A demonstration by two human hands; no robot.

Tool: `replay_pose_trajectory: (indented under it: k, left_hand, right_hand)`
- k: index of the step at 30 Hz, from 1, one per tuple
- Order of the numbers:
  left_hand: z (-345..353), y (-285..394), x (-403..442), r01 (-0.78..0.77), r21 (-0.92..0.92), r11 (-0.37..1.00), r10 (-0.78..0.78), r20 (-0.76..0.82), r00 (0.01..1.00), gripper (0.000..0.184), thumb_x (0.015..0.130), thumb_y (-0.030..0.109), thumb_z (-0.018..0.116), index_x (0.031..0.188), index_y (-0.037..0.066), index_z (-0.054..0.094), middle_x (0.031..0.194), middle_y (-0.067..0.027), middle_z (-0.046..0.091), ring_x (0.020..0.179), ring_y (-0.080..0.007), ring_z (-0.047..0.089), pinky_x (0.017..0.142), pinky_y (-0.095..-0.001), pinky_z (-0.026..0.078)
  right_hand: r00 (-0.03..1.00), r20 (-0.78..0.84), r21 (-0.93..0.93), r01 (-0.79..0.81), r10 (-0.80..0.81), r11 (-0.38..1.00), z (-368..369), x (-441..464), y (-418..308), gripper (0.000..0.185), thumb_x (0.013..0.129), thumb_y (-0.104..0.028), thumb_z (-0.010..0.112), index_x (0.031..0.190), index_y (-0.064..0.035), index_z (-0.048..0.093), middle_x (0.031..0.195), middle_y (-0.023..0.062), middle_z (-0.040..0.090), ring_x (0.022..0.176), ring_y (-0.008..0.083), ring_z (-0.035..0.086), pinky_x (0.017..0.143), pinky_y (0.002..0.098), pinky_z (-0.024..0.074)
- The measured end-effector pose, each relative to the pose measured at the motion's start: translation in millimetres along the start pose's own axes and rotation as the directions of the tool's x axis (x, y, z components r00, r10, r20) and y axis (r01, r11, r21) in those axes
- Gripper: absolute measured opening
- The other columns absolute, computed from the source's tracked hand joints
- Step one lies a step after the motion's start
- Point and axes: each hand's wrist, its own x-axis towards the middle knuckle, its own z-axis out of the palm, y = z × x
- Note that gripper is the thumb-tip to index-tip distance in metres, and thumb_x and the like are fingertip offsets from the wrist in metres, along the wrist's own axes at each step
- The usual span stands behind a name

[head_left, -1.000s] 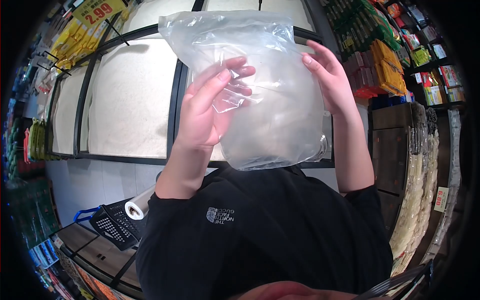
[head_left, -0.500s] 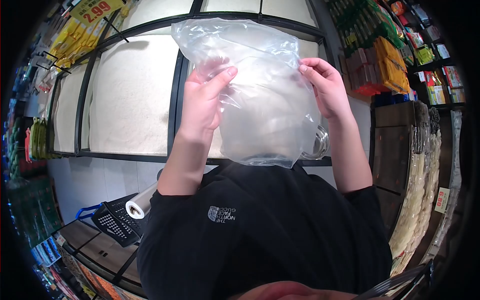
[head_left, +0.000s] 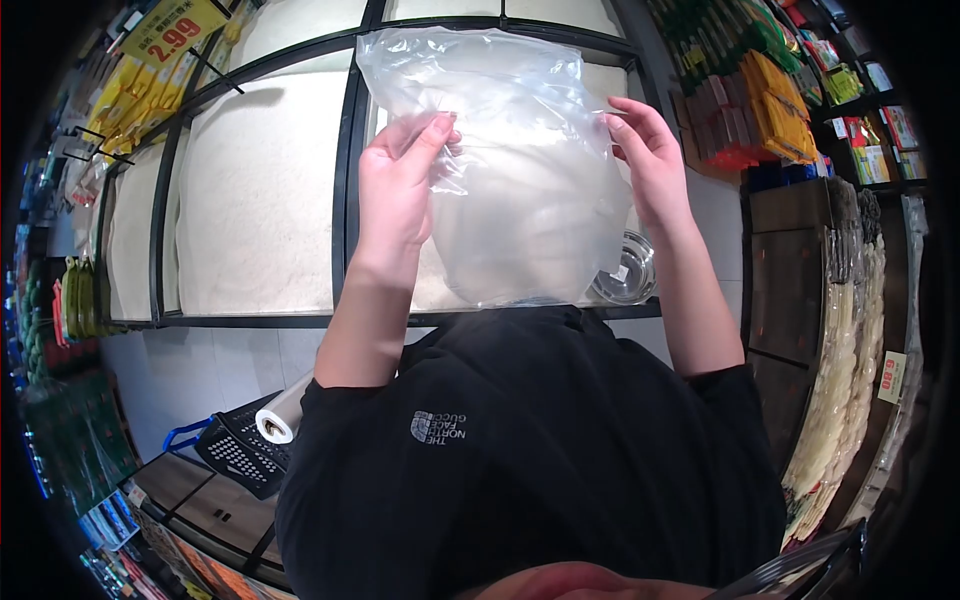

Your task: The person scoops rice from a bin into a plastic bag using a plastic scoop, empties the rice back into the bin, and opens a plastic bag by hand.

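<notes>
A clear plastic bag (head_left: pixel 520 200) hangs spread out in front of me, above a bin of white, fine-looking goods. My left hand (head_left: pixel 405 175) pinches the bag's left side between thumb and fingers. At the opposite edge, my right hand (head_left: pixel 650 155) has thumb and forefinger apart, right beside the film or just touching it. A clear round bowl-like container (head_left: pixel 627 270) sits in the bin's near right corner, partly behind the bag. The bag looks empty and wrinkled near the top.
Black-framed bins (head_left: pixel 260 190) of white goods stretch ahead and left. A roll of plastic film (head_left: pixel 280 415) lies by a black basket (head_left: pixel 240 450) at lower left. Packet shelves stand on both sides, with bundled dry goods (head_left: pixel 835 370) at right and a price sign (head_left: pixel 175 30) upper left.
My right thumb and forefinger have parted from their pinch on the bag's right edge. The bag's lower end has risen a little, showing more of the clear container. My left hand keeps its hold.
</notes>
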Motion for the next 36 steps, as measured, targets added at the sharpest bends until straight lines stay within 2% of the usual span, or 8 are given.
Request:
replay_pose_trajectory:
  k: [6,8,10,13,20,25,32,36]
  left_hand:
    - [-3,-26,13,0.082,-0.04,0.996,-0.085,-0.085,0.993,0.02,0.088,0.007,0.078,0.104,0.002,0.067,0.092,-0.0063,0.069,0.081,-0.0145,0.065,0.071,-0.0293,0.053]
    - [-14,-46,23,0.117,-0.108,0.987,-0.13,-0.124,0.984,0.02,0.088,0.005,0.077,0.104,0.002,0.065,0.093,-0.0075,0.069,0.08,-0.0164,0.067,0.068,-0.0305,0.053]
    - [-21,-65,31,0.175,-0.176,0.969,-0.202,-0.15,0.968,0.02,0.088,0.004,0.075,0.105,0.002,0.065,0.094,-0.0081,0.07,0.079,-0.0171,0.067,0.068,-0.0307,0.054]
    - [-45,-99,42,0.237,-0.138,0.962,-0.261,-0.186,0.947,0.025,0.088,0.003,0.074,0.111,0.002,0.063,0.099,-0.0097,0.07,0.084,-0.019,0.068,0.07,-0.0325,0.054]
    - [-90,-143,51,0.305,0.188,0.933,-0.226,-0.351,0.908,0.05,0.085,0.016,0.083,0.125,0.001,0.057,0.108,-0.0115,0.068,0.091,-0.0197,0.065,0.076,-0.0345,0.053]
    - [-123,-154,14,0.549,0.352,0.758,-0.456,-0.316,0.832,0.113,0.086,0.063,0.071,0.16,0.002,0.01,0.155,-0.0279,0.033,0.131,-0.0409,0.049,0.102,-0.0475,0.047]
    - [-121,-175,-107,0.704,0.549,0.45,-0.796,-0.111,0.595,0.11,0.083,0.043,0.082,0.158,0.0,0.014,0.14,-0.0225,0.054,0.112,-0.0269,0.061,0.095,-0.0425,0.051]
    - [-131,-210,-132,0.369,0.834,0.41,-0.63,-0.033,0.776,0.096,0.081,0.038,0.084,0.153,0.002,0.03,0.129,-0.0178,0.058,0.111,-0.0279,0.062,0.094,-0.0403,0.052]
  right_hand:
    - [0.935,-0.353,-0.207,-0.065,-0.012,0.976,-29,-49,89,0.053,0.1,-0.031,0.065,0.141,-0.0034,0.046,0.129,0.012,0.057,0.118,0.0192,0.055,0.103,0.0335,0.0429]
    - [0.867,-0.41,-0.043,-0.327,0.282,0.944,-28,-77,114,0.059,0.099,-0.036,0.065,0.144,-0.0042,0.043,0.133,0.013,0.055,0.121,0.0224,0.053,0.104,0.0365,0.0427]
    - [0.725,-0.079,0.408,-0.603,0.684,0.685,-28,-99,124,0.054,0.1,-0.036,0.063,0.141,-0.0056,0.047,0.13,0.0128,0.058,0.117,0.0231,0.059,0.1,0.0385,0.0476]
    - [0.687,0.21,0.477,-0.693,0.695,0.541,-23,-118,142,0.044,0.1,-0.031,0.064,0.135,-0.0064,0.053,0.122,0.0109,0.063,0.107,0.0219,0.065,0.092,0.0397,0.0533]
    - [0.827,-0.032,0.368,-0.512,0.561,0.776,-19,-110,169,0.021,0.097,-0.016,0.068,0.112,-0.0057,0.058,0.106,0.0062,0.068,0.095,0.0186,0.069,0.083,0.0375,0.0593]
    - [0.776,-0.063,0.359,-0.569,0.628,0.74,-14,-113,172,0.025,0.097,-0.018,0.069,0.114,-0.0047,0.057,0.107,0.0077,0.066,0.096,0.0178,0.067,0.082,0.0348,0.058]
    - [0.608,-0.054,0.403,-0.713,0.792,0.574,-23,-132,193,0.025,0.105,-0.026,0.053,0.115,-0.0039,0.049,0.117,0.0143,0.06,0.101,0.0283,0.065,0.083,0.0413,0.0578]
    - [0.58,-0.075,0.343,-0.749,0.811,0.567,-28,-151,202,0.021,0.106,-0.022,0.048,0.114,-0.0022,0.05,0.117,0.0162,0.061,0.103,0.0291,0.066,0.087,0.0416,0.0578]
